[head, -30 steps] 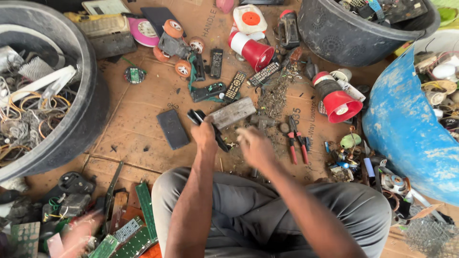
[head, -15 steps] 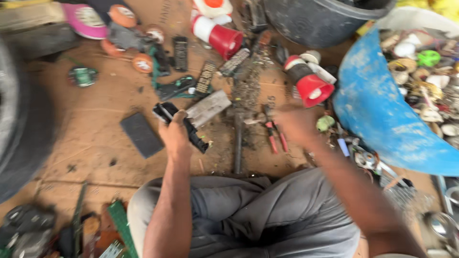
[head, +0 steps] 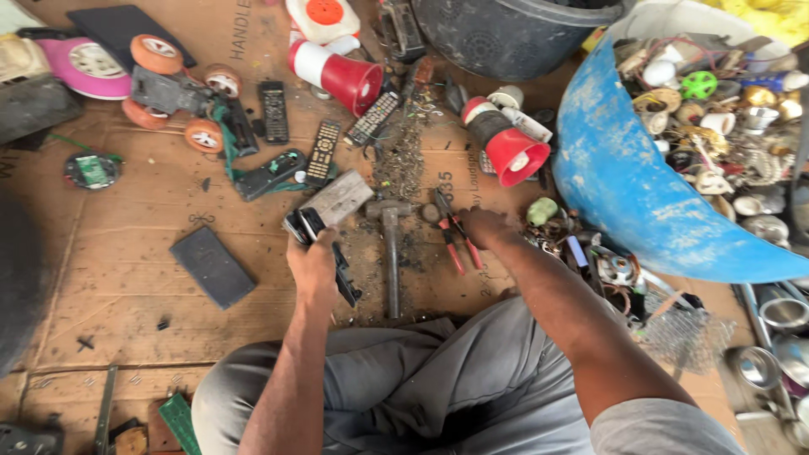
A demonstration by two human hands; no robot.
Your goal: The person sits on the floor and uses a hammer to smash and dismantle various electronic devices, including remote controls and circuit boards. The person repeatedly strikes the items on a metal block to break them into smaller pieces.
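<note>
A person sits on cardboard among scrap parts, one hand holding a small black device, the other at the pliers.

The left hand (head: pixel 313 263) has its grip closed around a black device (head: pixel 305 224), lifted just above the cardboard floor (head: pixel 126 253) near a grey block (head: pixel 339 199). The right hand (head: pixel 482 227) lies on the red-handled pliers (head: pixel 452 236); whether its grip is closed I cannot tell. A hammer (head: pixel 391 253) lies between both hands.

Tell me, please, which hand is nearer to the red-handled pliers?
Right. The right hand rests at the red-handled pliers; the left hand is across the hammer, holding a remote.
</note>
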